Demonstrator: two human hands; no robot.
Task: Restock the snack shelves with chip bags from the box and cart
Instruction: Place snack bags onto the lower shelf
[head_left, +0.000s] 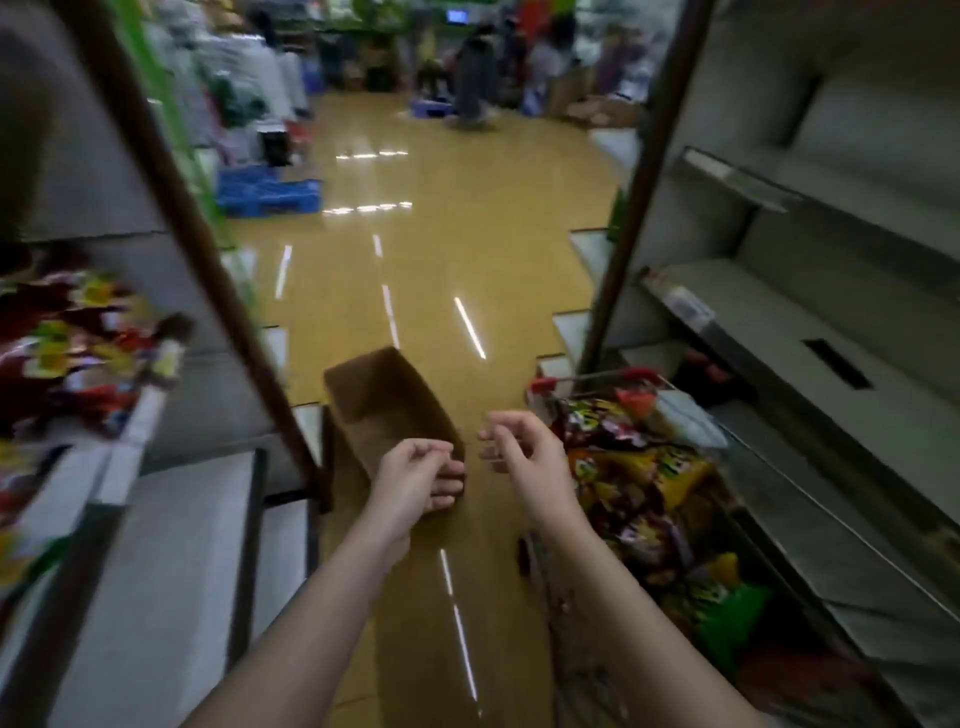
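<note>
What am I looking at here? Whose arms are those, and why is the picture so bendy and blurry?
Those arms belong to a person who wears a small camera on their head, so you see what they see, looking forward and down. The wide lens bends the edges. The person stands in a shop aisle with a shiny yellow floor. The left hand is in front of a brown cardboard box on the floor, its fingers loosely curled; the blur hides whether it touches the box. The right hand hangs in the air, holding nothing. On the right is a cart with red corners, full of colourful chip bags. Beside it are bare grey shelves. On the left, a shelf already holds red and yellow snack packs.
</note>
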